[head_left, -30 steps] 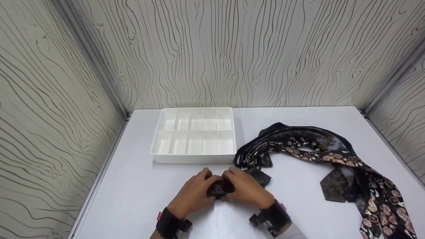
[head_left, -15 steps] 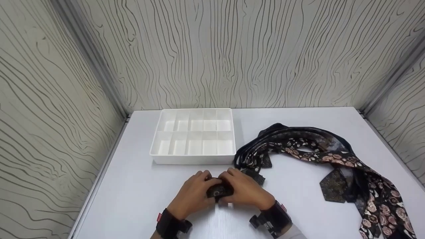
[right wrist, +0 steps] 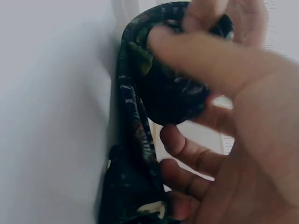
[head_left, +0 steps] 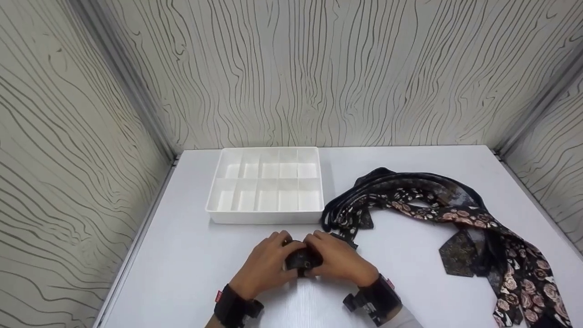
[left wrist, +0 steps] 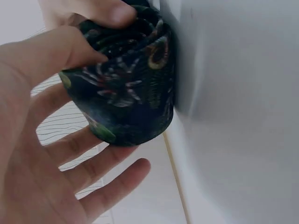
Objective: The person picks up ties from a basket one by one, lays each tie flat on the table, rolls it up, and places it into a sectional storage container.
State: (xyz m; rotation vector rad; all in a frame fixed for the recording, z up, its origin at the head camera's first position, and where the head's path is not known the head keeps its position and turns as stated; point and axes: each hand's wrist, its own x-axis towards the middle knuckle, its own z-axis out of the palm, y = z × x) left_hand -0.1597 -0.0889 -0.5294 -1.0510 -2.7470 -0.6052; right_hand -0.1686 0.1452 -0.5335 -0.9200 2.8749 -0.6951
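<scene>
A dark patterned necktie [head_left: 299, 261], wound into a roll, stands on edge on the white table between both hands. My left hand [head_left: 265, 263] holds its left side; in the left wrist view the thumb lies over the coiled top of the roll [left wrist: 126, 98] and the other fingers spread along it. My right hand [head_left: 339, 260] grips the right side, thumb on the roll [right wrist: 168, 88] in the right wrist view. From there the unrolled tail [right wrist: 133, 186] runs along the table under the fingers. A short piece of that tail [head_left: 348, 240] shows beyond the right hand.
A white divided tray [head_left: 266, 217] with two rows of compartments stands behind the hands. At right, several dark and floral neckties [head_left: 469, 217] lie in a curved bundle, reaching the table's right front. Patterned panels [head_left: 291, 77] wall in the back and sides.
The necktie's loose tail has drawn in leftward toward the right hand, leaving less of it in sight. The roll has turned between the fingers; both hands stay in nearly the same place.
</scene>
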